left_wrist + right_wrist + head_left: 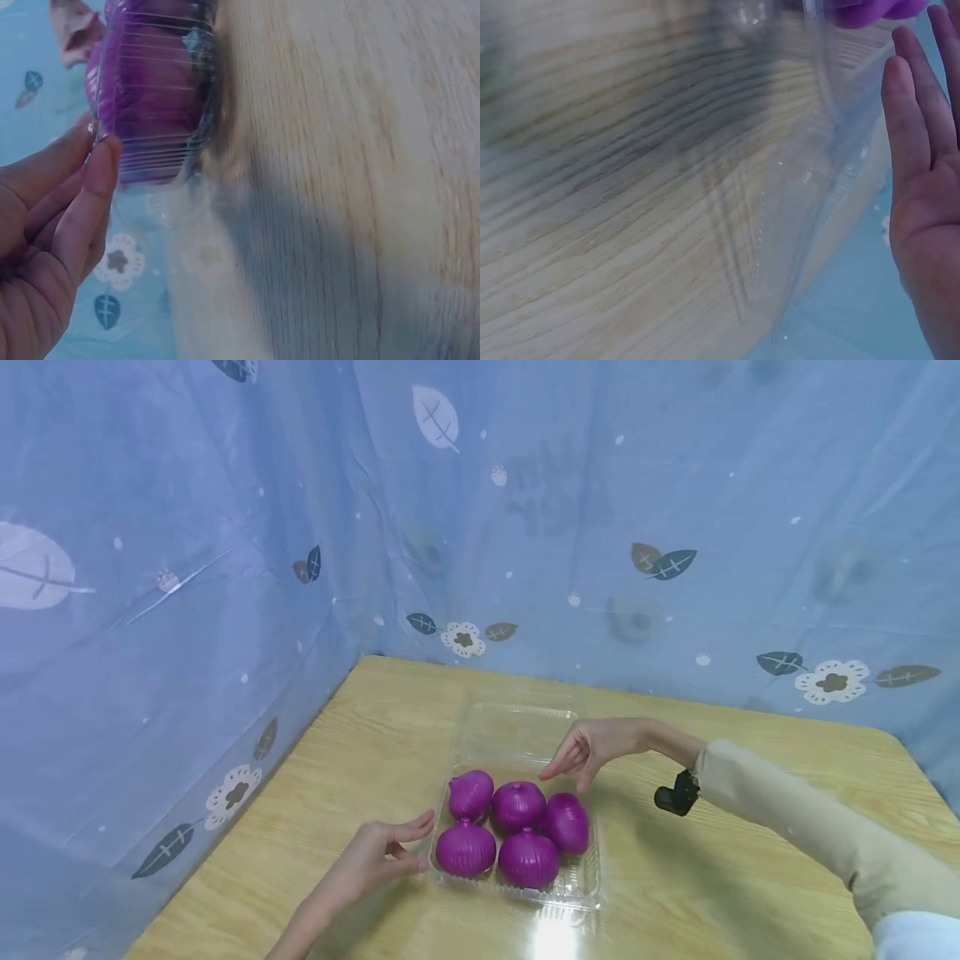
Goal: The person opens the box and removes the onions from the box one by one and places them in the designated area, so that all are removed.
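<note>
Several purple onions (528, 858) sit in a clear plastic box (591, 893), gathered toward its left side. Its transparent lid (517, 732) lies folded back on the far side. With thumb and fingers, my left hand (378, 856) pinches the box's left rim; the left wrist view shows this pinch at the ribbed wall (150, 150). Over the far right part of the box is my right hand (592, 747), fingers extended downward near the onions and holding nothing. In the right wrist view its fingers (922, 112) look straight, beside the blurred clear plastic.
The box rests on a light wooden table (360, 752). A blue patterned curtain (570, 527) hangs along the table's back and left edges. A small black device (677, 793) is worn at the right wrist, below the beige sleeve (787, 810).
</note>
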Tool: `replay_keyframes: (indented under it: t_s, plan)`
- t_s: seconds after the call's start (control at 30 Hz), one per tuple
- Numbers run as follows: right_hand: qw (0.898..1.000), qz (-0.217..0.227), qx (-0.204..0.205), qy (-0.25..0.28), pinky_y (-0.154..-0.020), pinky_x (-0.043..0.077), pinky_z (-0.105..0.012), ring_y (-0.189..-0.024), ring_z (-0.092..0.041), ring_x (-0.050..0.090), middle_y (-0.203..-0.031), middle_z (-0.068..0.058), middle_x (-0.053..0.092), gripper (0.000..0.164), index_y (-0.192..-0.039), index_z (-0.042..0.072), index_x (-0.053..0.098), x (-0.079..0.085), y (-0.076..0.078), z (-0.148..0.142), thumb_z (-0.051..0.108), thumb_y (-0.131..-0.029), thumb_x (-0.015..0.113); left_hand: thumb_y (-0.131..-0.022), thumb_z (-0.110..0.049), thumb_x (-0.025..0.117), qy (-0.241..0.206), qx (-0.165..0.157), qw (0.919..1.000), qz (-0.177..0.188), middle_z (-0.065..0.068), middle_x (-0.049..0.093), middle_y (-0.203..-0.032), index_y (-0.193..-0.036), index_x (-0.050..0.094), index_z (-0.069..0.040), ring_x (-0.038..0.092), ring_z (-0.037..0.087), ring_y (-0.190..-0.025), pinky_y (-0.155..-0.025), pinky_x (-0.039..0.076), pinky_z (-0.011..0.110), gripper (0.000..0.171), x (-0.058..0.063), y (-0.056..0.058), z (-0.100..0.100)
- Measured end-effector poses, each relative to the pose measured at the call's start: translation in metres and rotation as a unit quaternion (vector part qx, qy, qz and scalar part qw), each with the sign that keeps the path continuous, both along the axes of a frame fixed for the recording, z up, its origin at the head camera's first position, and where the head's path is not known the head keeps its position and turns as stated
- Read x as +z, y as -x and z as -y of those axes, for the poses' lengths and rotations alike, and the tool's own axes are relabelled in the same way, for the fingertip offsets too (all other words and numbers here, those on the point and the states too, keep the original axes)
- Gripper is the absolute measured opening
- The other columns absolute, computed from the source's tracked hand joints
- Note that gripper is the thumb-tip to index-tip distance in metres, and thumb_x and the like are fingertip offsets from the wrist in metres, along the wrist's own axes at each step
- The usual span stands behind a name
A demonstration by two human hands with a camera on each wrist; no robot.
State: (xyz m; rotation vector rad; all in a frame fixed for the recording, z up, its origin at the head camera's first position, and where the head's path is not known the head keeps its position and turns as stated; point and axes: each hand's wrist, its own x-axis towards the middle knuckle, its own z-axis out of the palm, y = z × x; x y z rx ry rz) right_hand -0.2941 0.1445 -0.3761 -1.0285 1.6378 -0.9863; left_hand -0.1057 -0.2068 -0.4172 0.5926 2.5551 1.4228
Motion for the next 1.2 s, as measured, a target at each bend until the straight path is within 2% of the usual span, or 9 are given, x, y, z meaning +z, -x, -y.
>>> replay_keyframes:
  t_s: [0.13, 0.27, 0.43, 0.63, 0.77, 0.97, 1.2]
  plan:
    - [1.000, -0.002, 0.006, -0.013, -0.107, 0.036, -0.050, -0.121, -0.033, 0.053, -0.124, -0.019, 0.061, 0.041, -0.118, -0.008, 0.061, -0.008, 0.007, 0.010, -0.003, -0.079, 0.074, -0.081, -0.007, 0.074, -0.002, 0.003, 1.0000, 0.004, 0.027, 0.046, -0.136, -0.122, 0.057, 0.010, 0.061, 0.011, -0.061, -0.063, 0.056, 0.021, 0.048, -0.002, -0.001, -0.001]
    - [0.999, 0.002, 0.022, -0.028, -0.104, 0.042, -0.044, -0.117, -0.031, 0.057, -0.120, -0.019, 0.063, 0.039, -0.116, -0.009, 0.062, -0.010, 0.008, 0.021, -0.004, -0.079, 0.074, -0.080, -0.007, 0.075, 0.003, 0.014, 0.9999, -0.002, 0.026, 0.046, -0.135, -0.122, 0.057, 0.010, 0.062, 0.011, -0.062, -0.064, 0.056, 0.020, 0.048, -0.001, -0.001, -0.002]
    - [0.997, 0.023, 0.056, -0.053, -0.100, 0.047, -0.037, -0.112, -0.026, 0.062, -0.118, -0.018, 0.065, 0.041, -0.116, -0.011, 0.061, -0.011, -0.001, 0.029, -0.009, -0.077, 0.073, -0.079, -0.007, 0.075, 0.000, 0.022, 0.9997, 0.003, 0.026, 0.047, -0.135, -0.121, 0.058, 0.009, 0.062, 0.012, -0.061, -0.064, 0.056, 0.020, 0.048, 0.000, -0.001, -0.004]
    - [0.994, -0.029, 0.078, -0.072, -0.107, 0.039, -0.033, -0.112, -0.014, 0.058, -0.120, -0.009, 0.066, 0.042, -0.115, -0.003, 0.065, -0.011, -0.014, 0.031, -0.006, -0.075, 0.077, -0.078, -0.006, 0.076, -0.006, 0.035, 0.9994, -0.001, 0.027, 0.049, -0.133, -0.119, 0.059, 0.010, 0.061, 0.008, -0.059, -0.062, 0.056, 0.020, 0.047, -0.002, -0.003, -0.005]
    - [0.993, -0.028, 0.082, -0.086, -0.107, 0.037, -0.030, -0.119, -0.010, 0.052, -0.125, -0.004, 0.063, 0.047, -0.119, 0.002, 0.065, -0.015, -0.023, 0.027, -0.004, -0.074, 0.079, -0.077, -0.006, 0.076, -0.001, 0.046, 0.9989, -0.008, 0.027, 0.050, -0.131, -0.118, 0.060, 0.010, 0.062, 0.006, -0.059, -0.057, 0.055, 0.020, 0.047, -0.002, -0.004, -0.005]
    - [0.996, -0.024, 0.055, -0.060, -0.099, 0.047, -0.029, -0.119, -0.011, 0.054, -0.125, -0.003, 0.063, 0.048, -0.118, 0.001, 0.065, -0.015, -0.029, 0.020, -0.005, -0.072, 0.080, -0.077, -0.006, 0.077, -0.005, 0.052, 0.9985, -0.016, 0.027, 0.051, -0.129, -0.117, 0.060, 0.010, 0.063, 0.007, -0.060, -0.057, 0.055, 0.019, 0.046, -0.001, -0.006, -0.007]
    - [0.999, -0.020, 0.044, 0.000, -0.097, 0.050, -0.038, -0.121, -0.020, 0.053, -0.128, -0.014, 0.059, 0.042, -0.114, -0.001, 0.062, -0.002, -0.026, 0.009, 0.002, -0.075, 0.079, -0.078, -0.005, 0.076, -0.011, 0.050, 0.9985, -0.021, 0.028, 0.050, -0.129, -0.117, 0.060, 0.011, 0.067, 0.011, -0.063, -0.064, 0.056, 0.019, 0.046, -0.004, -0.006, -0.007]
